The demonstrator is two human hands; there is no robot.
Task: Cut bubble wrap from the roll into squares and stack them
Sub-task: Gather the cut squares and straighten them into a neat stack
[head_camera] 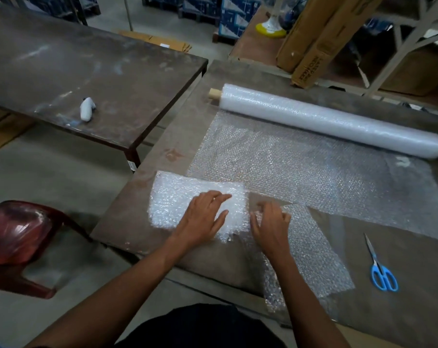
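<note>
Now, stack (pixel 188 197): lying at the counter's (pixel 401 259) left near corner.
Left hand (pixel 203 217): pressing flat on the stack, fingers straight.
Right hand (pixel 270 219): pinching the loose cut piece (pixel 310 252) just right of the stack.
Coming move: piece is sitting rightward, so it's heading left onto the stack.
Scissors (pixel 381 267): lying idle, nearer the right hand.
Roll (pixel 333 119): lying crosswise at the far edge.

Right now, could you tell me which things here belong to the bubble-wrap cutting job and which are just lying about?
Job: bubble wrap roll, unrolled sheet, stack of squares, cut piece, scissors.
Lying about: white bottle, red chair, cardboard boxes.
</note>
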